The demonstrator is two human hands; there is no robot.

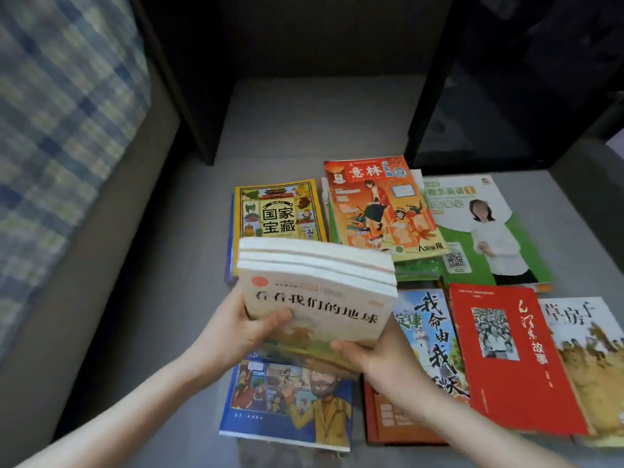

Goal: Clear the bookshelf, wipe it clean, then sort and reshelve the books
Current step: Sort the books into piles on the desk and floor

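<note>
Book stack [317, 292] is getting gripped two-handed: left hand [236, 327] curling round its left edge, right hand [378, 361] pinching its near edge, red book [513, 359] lying just right of that hand.

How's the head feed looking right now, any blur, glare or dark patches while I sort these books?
Head view throughout: the held stack of books is slightly soft yet its title reads; no strong glare on the red book; the black shelf frame sits in deep shadow; the wide lens bends the plaid fabric at left.
</note>
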